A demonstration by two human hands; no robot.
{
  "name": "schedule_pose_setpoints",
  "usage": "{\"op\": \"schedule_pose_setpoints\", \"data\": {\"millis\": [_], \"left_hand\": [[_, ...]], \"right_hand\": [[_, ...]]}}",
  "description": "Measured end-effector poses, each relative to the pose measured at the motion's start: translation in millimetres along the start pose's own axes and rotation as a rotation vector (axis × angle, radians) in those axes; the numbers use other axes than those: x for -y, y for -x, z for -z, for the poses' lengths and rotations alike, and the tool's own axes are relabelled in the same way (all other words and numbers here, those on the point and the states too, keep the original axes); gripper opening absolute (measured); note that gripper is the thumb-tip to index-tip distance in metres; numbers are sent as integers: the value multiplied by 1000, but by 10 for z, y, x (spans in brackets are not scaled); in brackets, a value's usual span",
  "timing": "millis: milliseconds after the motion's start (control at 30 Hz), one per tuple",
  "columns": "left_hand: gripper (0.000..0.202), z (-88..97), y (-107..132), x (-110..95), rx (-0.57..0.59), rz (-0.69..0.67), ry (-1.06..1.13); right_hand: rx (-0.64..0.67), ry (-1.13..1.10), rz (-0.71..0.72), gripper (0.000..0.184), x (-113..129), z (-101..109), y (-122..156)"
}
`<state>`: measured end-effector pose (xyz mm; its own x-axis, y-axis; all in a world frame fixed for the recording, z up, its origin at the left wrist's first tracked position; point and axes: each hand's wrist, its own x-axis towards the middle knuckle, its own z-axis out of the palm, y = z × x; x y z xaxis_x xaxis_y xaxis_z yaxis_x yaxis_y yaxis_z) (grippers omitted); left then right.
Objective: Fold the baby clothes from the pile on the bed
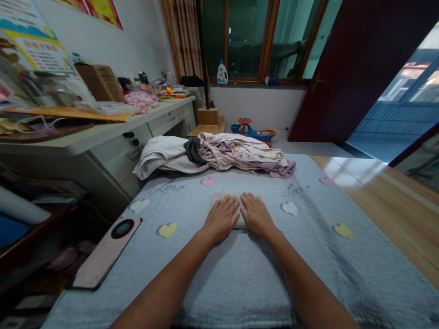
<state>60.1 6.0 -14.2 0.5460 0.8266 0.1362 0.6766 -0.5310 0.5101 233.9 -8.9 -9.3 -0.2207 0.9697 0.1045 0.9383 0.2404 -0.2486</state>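
My left hand [222, 216] and my right hand [255, 213] lie flat side by side, fingers stretched out, on a small pale folded cloth [219, 198] in the middle of a grey blanket [308, 256] with coloured hearts. Most of the cloth is hidden under my palms. Neither hand grips anything. Beyond my fingers, at the blanket's far edge, lies a pile of crumpled clothes [236, 153] in white, dark grey and pale pink.
A pink phone [108, 251] lies on the blanket's left edge. A cluttered white desk with drawers [113, 137] stands on the left. Wooden floor [394, 201] runs along the right, with a toy ride-on [254, 131] and an open dark door [346, 68] beyond.
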Motion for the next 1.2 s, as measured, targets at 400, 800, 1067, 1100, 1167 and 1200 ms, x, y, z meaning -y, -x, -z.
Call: {"op": "schedule_pose_setpoints", "data": {"millis": [400,800,1067,1100,1167,1200], "left_hand": [[47,97,-282,146,-6,28,-138],[54,21,-304,193,30,91,-146],[54,4,-303,204,4,87,-95],[54,3,-302,204,4,89,-96],[54,-1,-302,206,3,97,-103],[54,-5,-302,209,2,99,-103]], "right_hand": [[82,52,-43,60,-16,-17,-42],[111,53,-79,62,-78,-16,-132],[80,52,-72,62,-63,-9,-90],[78,51,-72,62,-62,-6,-90],[73,48,-74,62,-64,-5,-90],[73,47,-74,62,-66,-8,-91]]}}
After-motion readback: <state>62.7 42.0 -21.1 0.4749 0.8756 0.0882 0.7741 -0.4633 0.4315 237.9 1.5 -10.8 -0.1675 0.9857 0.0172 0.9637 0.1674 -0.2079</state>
